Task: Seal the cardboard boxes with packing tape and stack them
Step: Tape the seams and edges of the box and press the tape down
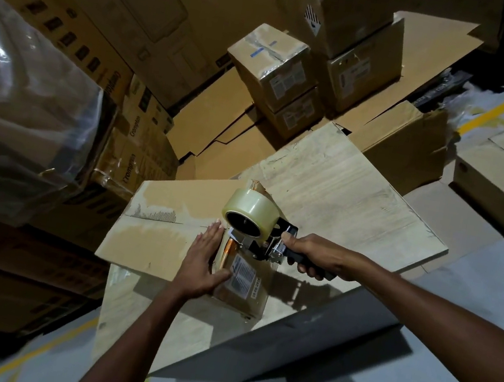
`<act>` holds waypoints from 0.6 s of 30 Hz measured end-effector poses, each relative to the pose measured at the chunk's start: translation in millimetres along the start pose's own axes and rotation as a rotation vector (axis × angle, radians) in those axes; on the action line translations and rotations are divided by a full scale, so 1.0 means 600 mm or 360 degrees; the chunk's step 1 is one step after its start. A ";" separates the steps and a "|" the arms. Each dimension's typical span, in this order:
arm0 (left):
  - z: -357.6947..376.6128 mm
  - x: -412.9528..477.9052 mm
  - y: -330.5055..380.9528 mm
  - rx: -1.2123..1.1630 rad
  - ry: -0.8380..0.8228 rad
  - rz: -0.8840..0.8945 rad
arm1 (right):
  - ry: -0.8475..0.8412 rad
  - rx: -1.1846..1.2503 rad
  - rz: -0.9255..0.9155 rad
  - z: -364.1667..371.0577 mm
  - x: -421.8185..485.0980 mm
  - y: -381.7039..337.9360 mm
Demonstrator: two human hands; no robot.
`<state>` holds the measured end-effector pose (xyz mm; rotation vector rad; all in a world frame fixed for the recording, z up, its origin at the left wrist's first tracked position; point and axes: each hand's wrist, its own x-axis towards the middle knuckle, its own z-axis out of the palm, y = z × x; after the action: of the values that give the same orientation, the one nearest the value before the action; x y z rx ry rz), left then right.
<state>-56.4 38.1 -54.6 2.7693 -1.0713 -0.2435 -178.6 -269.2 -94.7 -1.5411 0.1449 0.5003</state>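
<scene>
Barely started, I'd say: left hand point(203, 262) lies flat on the box point(156, 235) at the cardboard sheet's point(342, 199) left edge; right hand point(310, 255) grips the tape dispenser point(251, 224) at the seam's near end; stacking not yet done.

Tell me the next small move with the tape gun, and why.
Probably draw the tape dispenser along the seam toward the far edge of the box. The right hand grips its handle at the near edge, the left hand presses flat beside it, and the seam ahead looks untaped.
</scene>
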 end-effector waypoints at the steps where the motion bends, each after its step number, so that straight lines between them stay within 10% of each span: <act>1: -0.004 0.004 -0.010 0.0001 0.0001 -0.0006 | -0.0007 0.0020 0.0002 0.006 0.006 -0.008; 18: -0.018 0.026 -0.036 0.0076 -0.0005 -0.0067 | -0.0140 0.1231 0.0261 -0.002 0.071 0.106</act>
<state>-28.5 44.1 -50.1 2.8370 -1.0337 -0.2306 -165.7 -264.1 -170.1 -0.7535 0.3532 0.5547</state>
